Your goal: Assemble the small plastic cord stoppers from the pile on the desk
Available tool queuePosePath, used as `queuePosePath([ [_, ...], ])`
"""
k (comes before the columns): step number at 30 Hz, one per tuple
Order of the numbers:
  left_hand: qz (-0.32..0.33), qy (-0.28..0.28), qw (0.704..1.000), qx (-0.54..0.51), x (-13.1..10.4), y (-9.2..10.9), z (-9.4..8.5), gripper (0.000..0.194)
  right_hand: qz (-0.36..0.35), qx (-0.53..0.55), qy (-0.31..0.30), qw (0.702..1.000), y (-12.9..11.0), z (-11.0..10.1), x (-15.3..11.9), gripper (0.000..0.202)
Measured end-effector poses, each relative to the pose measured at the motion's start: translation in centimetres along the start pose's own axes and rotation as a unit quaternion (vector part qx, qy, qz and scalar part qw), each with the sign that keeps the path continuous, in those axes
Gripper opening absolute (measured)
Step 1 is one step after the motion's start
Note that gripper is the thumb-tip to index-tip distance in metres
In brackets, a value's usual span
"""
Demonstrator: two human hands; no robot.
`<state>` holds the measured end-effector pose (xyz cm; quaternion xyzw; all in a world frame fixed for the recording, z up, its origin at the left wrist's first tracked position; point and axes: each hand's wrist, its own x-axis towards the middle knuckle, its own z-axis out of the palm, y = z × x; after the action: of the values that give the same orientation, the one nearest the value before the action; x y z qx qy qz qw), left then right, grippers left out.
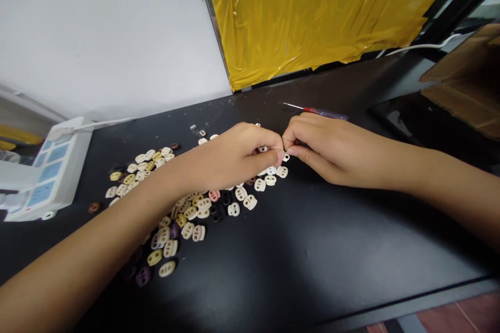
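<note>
Dozens of two-holed toggles lie on the black desk, some beneath the left forearm. The left hand pinches a small white toggle at its grip's very tip. The right hand meets that toggle's right side; whether this grip also grasps it, I cannot tell. Just beyond lies a thin screwdriver; farther right, a cardboard box.

The left hand and right hand meet above a dark surface, pinching a small white piece between their fingertips. Two-holed toggles, mostly cream, lie scattered beneath the left forearm; a thin screwdriver rests just beyond the right hand. A white power strip stands far left, a cardboard box far right.
</note>
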<state>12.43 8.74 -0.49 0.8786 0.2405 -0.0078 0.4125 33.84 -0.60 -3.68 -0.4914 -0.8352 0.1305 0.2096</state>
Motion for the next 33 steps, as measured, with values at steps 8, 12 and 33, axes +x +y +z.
queuePosePath([
  [8, -0.019, -0.003, 1.0, -0.009, 0.1, 0.3, 0.0, 0.018, -0.059, -0.066, 0.054, 0.995, 0.4, 0.8, 0.0, 0.016],
  [12, 0.0, 0.008, 1.0, -0.008, 0.1, 0.3, 0.0, 0.021, -0.061, -0.059, 0.064, 0.994, 0.5, 1.0, 0.1, 0.016],
  [33, 0.067, 0.099, 0.992, -0.042, 0.6, -0.9, 0.7, 0.019, 0.058, 0.228, 0.154, 0.96, -0.1, 0.2, 0.5, 0.014],
])
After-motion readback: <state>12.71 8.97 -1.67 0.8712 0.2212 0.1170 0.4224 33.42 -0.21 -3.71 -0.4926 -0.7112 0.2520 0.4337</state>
